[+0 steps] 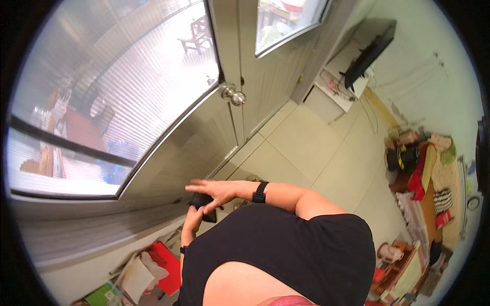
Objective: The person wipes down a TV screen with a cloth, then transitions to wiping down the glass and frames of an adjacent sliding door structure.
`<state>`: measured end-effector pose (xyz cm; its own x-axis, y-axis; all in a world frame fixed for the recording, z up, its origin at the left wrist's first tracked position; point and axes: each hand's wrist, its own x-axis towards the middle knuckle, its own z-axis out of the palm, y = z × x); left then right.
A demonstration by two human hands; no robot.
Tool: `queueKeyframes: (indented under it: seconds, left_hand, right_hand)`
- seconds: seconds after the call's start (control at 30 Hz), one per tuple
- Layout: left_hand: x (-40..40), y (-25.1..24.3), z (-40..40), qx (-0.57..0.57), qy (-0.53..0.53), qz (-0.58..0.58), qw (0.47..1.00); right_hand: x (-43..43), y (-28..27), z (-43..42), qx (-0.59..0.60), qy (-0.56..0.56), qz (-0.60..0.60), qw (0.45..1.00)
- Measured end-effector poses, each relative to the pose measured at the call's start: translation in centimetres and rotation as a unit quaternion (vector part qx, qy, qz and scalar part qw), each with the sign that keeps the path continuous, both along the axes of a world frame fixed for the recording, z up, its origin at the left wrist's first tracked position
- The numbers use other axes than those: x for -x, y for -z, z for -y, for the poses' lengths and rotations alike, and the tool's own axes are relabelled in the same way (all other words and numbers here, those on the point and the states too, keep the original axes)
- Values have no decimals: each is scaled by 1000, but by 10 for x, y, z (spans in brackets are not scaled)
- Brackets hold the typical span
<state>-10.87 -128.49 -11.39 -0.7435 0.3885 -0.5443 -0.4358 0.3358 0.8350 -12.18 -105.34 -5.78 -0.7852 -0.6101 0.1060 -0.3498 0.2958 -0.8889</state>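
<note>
My right hand (214, 192) reaches across in front of my chest, its fingers spread and slightly blurred, above a small black object (200, 200). Its thumb points down close to the fingertips of my left hand (193, 218). That left hand is curled against the black object from below and seems to hold it; part of the object is hidden by both hands, and its kind cannot be told. Both wrists wear a black band (259, 194). Ahead is a grey metal door (187, 153) with a ribbed glass pane (153, 84) and a round silver knob (237, 98).
Pale floor tiles (291, 153) run to a white cabinet (325, 103) with a black monitor (367, 57). Clothes and bags (405, 157) are heaped along the right wall. A red item (168, 267) and plastic bags (153, 267) lie at lower left.
</note>
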Motion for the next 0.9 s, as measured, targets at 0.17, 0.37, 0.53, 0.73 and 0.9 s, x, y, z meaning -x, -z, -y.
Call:
queueKeyframes:
  seconds: [0.17,0.37,0.53,0.73,0.9]
  left_hand:
    - [34,-63,-27,-142,114,153,971]
    - [65,-227,-58,-25,324,-300,897]
    - [29,-365,-119,-252,474,-531,656]
    - [-22,-374,-128,-397,262,-649,593]
    - [11,-380,-40,-342,370,-525,686]
  right_hand:
    - [5,7,-19,52,13,17,998]
    - [-14,49,-57,41,247,116,961]
    - [-32,56,-101,134,446,258,847]
    - [-7,48,-100,284,459,376,753]
    - [16,43,-98,218,482,322,785]
